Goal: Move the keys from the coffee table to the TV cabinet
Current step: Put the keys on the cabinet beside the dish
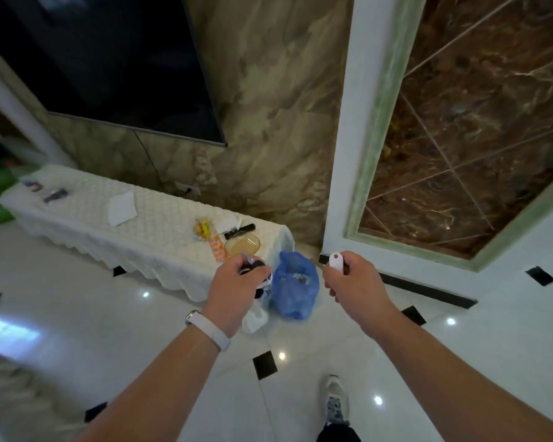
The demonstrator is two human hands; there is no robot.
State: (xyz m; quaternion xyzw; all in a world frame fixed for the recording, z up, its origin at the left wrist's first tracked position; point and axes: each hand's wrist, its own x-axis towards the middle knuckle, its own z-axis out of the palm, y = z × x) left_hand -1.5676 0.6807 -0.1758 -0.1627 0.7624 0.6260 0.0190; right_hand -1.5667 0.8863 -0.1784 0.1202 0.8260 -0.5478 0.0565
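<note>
My left hand is closed around a bunch of keys with dark fobs and a small black-and-white charm hanging below the fingers. It hovers just in front of the near right end of the TV cabinet, a long low unit under a white quilted cloth. My right hand is held out to the right and grips a small white oval tag or remote. A dark TV hangs on the marble wall above the cabinet.
On the cabinet's right end sit an amber glass bowl, snack packets, a black remote and white paper. A blue plastic bag and a white bag stand on the glossy floor beside it. My shoe is below.
</note>
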